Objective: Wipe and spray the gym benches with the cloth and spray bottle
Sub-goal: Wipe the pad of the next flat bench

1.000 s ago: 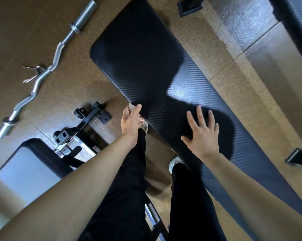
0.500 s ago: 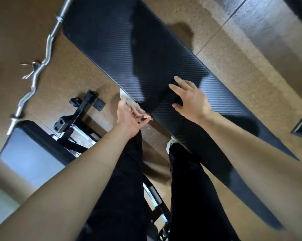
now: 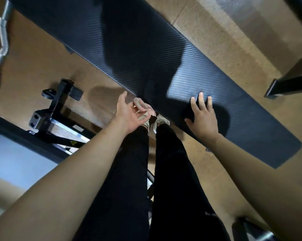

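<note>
1. The right hand (image 3: 202, 117) is lying flat on the black bench pad (image 3: 146, 49) near its close edge. Its fingers are straight and spread wide, holding nothing. If weight is going through that palm, it could be sliding off the edge, especially on a slick patch.
2. The left hand (image 3: 129, 113) is hovering right at the pad's near edge with its fingers half curled. It's blurry, so I can't tell whether it's pinching the cloth or nothing at all. The pale bit by the fingertips might just be a shoe (image 3: 162, 120). If no cloth is in there, bare skin is doing the wiping.
3. The spray bottle isn't showing anywhere, so the spraying half is looking easy to skip.
4. The feet are standing right against the bench. Another bench's black frame (image 3: 60, 108) is sitting just beside the left leg, and a curl bar (image 3: 0, 40) is lying on the floor further left. Sidestepping along the pad without looking is asking for a trip.
</note>
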The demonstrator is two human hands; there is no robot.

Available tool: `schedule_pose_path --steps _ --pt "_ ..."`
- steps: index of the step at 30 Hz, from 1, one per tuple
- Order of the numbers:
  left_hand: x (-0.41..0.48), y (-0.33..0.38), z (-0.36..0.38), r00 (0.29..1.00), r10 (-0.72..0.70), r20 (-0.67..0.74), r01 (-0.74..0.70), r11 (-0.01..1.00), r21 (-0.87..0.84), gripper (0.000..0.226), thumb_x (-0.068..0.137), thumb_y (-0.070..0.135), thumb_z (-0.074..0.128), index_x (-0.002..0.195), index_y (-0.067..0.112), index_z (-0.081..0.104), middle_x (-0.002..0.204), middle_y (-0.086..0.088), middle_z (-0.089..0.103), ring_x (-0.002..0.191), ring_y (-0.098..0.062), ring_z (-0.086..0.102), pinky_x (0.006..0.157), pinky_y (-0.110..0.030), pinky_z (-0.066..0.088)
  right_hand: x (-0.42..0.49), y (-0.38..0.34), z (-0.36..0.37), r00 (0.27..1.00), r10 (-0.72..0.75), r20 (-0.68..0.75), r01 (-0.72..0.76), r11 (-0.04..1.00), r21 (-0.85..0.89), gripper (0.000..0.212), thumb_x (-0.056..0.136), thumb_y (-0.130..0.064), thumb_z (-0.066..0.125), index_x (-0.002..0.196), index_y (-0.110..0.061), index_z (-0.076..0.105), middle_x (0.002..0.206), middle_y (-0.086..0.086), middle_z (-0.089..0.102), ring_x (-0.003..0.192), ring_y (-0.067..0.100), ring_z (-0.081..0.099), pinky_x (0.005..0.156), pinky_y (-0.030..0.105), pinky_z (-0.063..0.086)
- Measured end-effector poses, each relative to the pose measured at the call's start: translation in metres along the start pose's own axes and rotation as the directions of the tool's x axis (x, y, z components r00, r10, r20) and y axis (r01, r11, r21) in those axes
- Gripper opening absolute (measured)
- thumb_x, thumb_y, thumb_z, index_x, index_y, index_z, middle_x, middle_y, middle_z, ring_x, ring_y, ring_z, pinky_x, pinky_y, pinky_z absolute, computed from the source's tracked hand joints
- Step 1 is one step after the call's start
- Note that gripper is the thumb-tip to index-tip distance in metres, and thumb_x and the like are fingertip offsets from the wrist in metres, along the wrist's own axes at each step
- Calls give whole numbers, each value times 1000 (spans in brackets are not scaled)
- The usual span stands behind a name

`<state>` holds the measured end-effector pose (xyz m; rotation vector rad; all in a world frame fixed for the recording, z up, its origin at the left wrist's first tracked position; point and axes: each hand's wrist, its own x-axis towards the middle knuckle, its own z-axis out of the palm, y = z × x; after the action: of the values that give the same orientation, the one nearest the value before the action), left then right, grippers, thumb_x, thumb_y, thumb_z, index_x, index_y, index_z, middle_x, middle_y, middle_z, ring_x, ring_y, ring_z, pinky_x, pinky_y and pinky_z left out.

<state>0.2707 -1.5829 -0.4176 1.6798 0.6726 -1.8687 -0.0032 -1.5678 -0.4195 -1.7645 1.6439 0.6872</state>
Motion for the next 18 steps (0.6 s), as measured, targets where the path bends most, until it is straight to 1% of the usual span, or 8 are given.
schedule_pose_path --steps 2,4,8,11,13,15,16,18 --pt "0 -6 3 999 -16 28 15 1000 24 77 94 68 43 136 6 59 136 -20 62 124 -36 61 102 -57 50 5 -3 2 1000 1 3 -1 1000 24 81 92 -37 67 157 -12 27 168 19 11 151 52 8 113 63 36" --pt "0 -12 7 999 -34 28 33 999 38 78 94 69 43 138 5 57 135 -20 62 119 -36 64 96 -56 53 6 2 5 999 -32 -29 33 998 61 84 88 -29 73 158 -12 29 168 17 14 151 52 7 110 65 38" --pt "-3 -31 17 997 -74 35 69 991 110 74 93 70 43 125 5 60 130 -21 64 117 -37 66 98 -57 51 2 26 4 997 -69 42 60 980 188 92 90 -24 71 162 -32 13 171 -5 -5 156 30 -10 111 55 40" --pt "-1 -52 21 993 -111 34 104 980 167 83 91 75 42 133 5 58 130 -21 65 115 -39 69 101 -57 49 5 27 1 997 -76 -1 74 967 243 87 91 -24 72 161 -30 21 171 -4 3 157 30 -4 118 49 32" --pt "0 -67 25 989 -143 24 136 974 181 92 88 77 42 146 6 49 135 -21 63 115 -40 69 98 -57 52 6 26 5 997 -52 -63 71 933 352 75 92 -25 72 157 -26 35 170 -2 14 157 29 3 120 45 28" --pt "-1 -83 32 988 -153 20 145 966 215 92 90 76 40 148 5 46 137 -20 61 117 -38 67 100 -57 50 0 27 11 985 1 -170 86 861 502 62 93 -22 71 150 -19 49 164 5 32 154 28 22 123 42 28" --pt "-3 -91 37 988 -156 15 148 960 238 89 92 76 39 146 5 47 136 -21 61 117 -37 66 104 -57 48 -7 28 15 969 66 -239 89 809 581 55 93 -21 70 145 -16 55 157 7 44 148 26 36 121 41 33" --pt "-5 -106 47 986 -164 -1 158 947 280 85 93 75 40 140 5 50 134 -21 62 118 -38 65 108 -59 45 -29 27 26 910 279 -307 37 683 730 38 92 -20 65 130 -14 66 130 4 67 121 20 61 105 40 49"
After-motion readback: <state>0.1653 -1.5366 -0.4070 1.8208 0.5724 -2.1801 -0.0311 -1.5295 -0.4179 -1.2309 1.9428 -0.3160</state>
